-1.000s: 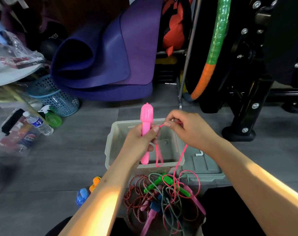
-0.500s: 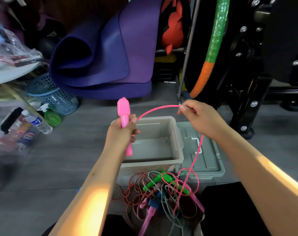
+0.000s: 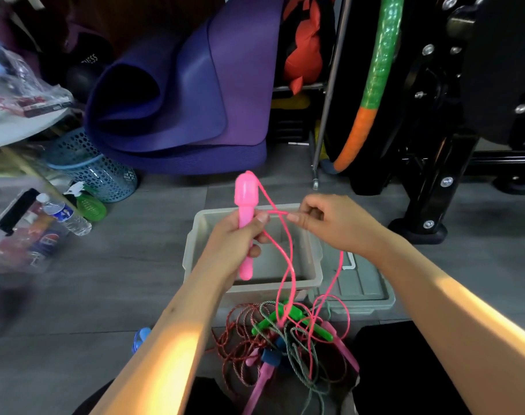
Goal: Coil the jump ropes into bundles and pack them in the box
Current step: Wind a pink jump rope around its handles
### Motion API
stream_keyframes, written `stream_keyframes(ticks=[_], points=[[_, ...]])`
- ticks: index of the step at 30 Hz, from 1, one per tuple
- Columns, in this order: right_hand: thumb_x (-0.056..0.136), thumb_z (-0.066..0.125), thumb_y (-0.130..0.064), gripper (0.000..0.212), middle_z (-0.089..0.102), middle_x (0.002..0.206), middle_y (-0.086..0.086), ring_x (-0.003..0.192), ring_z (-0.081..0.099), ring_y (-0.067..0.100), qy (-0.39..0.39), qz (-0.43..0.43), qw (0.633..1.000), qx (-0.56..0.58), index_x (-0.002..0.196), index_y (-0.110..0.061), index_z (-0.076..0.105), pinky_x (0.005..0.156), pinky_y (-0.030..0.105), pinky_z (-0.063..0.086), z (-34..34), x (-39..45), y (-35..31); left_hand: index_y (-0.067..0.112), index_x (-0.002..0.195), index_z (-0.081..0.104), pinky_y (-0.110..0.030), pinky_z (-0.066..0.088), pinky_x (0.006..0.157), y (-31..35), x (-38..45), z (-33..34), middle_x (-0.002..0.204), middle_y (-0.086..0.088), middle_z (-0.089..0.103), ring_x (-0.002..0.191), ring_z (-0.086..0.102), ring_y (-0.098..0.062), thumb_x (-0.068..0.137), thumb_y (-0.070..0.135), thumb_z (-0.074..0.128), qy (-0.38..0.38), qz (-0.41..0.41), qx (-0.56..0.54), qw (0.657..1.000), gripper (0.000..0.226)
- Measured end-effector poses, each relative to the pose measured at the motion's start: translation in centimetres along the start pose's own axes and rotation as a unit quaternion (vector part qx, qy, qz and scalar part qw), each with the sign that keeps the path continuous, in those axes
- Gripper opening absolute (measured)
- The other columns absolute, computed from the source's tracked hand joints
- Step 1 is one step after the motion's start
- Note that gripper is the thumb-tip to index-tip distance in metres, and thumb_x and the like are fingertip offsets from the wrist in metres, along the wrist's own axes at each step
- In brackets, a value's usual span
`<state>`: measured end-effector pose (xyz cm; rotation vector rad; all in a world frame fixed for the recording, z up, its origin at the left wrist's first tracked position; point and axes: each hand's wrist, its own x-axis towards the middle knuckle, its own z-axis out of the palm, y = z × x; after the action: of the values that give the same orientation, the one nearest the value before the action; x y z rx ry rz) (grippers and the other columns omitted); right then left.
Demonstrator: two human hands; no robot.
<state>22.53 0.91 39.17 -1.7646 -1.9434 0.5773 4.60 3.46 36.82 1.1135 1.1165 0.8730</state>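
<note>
A rolled purple yoga mat (image 3: pixel 177 106) leans at the back of the grey floor (image 3: pixel 105 295), with a black exercise machine (image 3: pixel 435 130) to its right and a green-and-orange hoop (image 3: pixel 372 94) standing between them. At the left edge sit a blue perforated basket (image 3: pixel 102 172) on its side, a green spray bottle (image 3: pixel 89 203) and a clear water bottle (image 3: pixel 65 214).

In the middle of the floor stands the open, pale box (image 3: pixel 313 259), and its grey lid (image 3: pixel 366 290) lies flat just beside it on the right. In front of the box a tangled heap of jump ropes (image 3: pixel 273 339) rests on the floor between the person's legs: a red-brown cord, a grey-green cord, green handles and pink handles all mixed together.

Above the box, the left hand (image 3: pixel 234 244) is curled round a pink handle (image 3: pixel 245 205) held upright, its thumb pressing the pink rope (image 3: pixel 291 265) against the grip. The rope leaves the top of the handle, runs down to the thumb and across to the right hand (image 3: pixel 330 223), which pinches it between thumb and forefinger close beside the left. From there loops of the pink rope hang down in front of the box into the heap.
</note>
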Motion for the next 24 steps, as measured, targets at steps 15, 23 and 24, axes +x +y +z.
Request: stream_keyframes(ticks=[15,23,24], points=[[0.096,0.045,-0.030,0.018,0.053,0.064,-0.009,0.060,0.048,0.003,0.052,-0.004,0.999,-0.014,0.086,-0.021,0.057,0.061,0.027,0.034,-0.7,0.0,0.5,0.025,0.099,0.064,-0.014,0.035,0.043,0.1,0.4,-1.1,0.100,0.010,0.067,0.057,0.058,-0.003,0.094,0.015,0.056,0.047,0.037,-0.001,0.998,0.014],[0.093,0.051,-0.038,0.026,0.048,0.059,-0.005,0.057,0.044,0.010,0.002,-0.023,1.000,-0.014,0.081,-0.016,0.055,0.057,0.030,0.030,0.4,-0.1,-0.3,0.013,0.079,0.056,-0.016,0.032,0.044,-0.2,0.0,0.1,0.064,-0.001,0.048,0.047,0.040,-0.005,0.095,0.010,0.053,0.005,0.039,0.047,0.998,0.017],[0.093,0.051,-0.040,0.030,0.054,0.062,-0.004,0.060,0.049,0.012,-0.043,0.003,0.999,-0.020,0.079,-0.014,0.056,0.060,0.028,0.035,0.1,-0.2,-0.2,0.014,0.078,0.055,-0.017,0.032,0.044,-0.3,0.3,-0.1,0.063,0.000,0.045,0.047,0.038,-0.005,0.095,0.012,0.054,0.033,0.049,0.049,0.997,0.017]])
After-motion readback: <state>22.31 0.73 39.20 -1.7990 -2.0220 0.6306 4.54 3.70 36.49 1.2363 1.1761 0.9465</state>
